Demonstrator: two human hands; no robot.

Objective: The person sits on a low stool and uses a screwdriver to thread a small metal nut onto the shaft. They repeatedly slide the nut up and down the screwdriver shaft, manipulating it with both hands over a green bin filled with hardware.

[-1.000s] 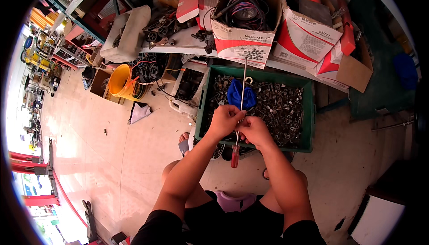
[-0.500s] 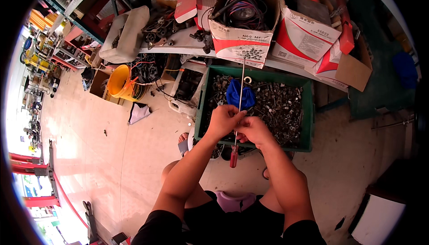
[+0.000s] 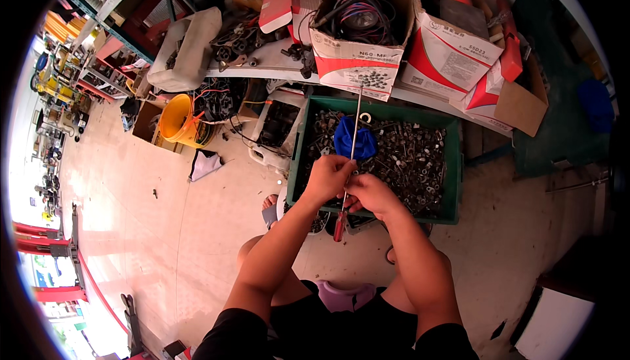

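Observation:
A long screwdriver (image 3: 339, 227) with a red handle and thin metal shaft points away from me over a green bin. My left hand (image 3: 328, 177) is closed, its fingers pinching the shaft near the middle. Just below and to the right, my right hand (image 3: 369, 193) has its fingers curled round the shaft above the handle; its fingertips are partly hidden. A bunched blue cloth (image 3: 355, 138) lies on the metal hardware behind the hands. Loose bolts, nuts and washers (image 3: 408, 156) fill the green bin (image 3: 453, 197). Several small metal pieces (image 3: 373, 80) cluster near the shaft's far end.
Behind the bin, a shelf (image 3: 272, 60) carries a carton of wires (image 3: 357, 59), red-and-white boxes (image 3: 453, 51) and metal parts. A yellow bucket (image 3: 178, 124) and a grey-white jug (image 3: 270, 156) stand left of the bin. A cloth piece (image 3: 205, 165) lies on the floor.
The screwdriver handle has shifted slightly left and upward. Both hands keep nearly the same places, with the right hand's fingers moved a little on the shaft.

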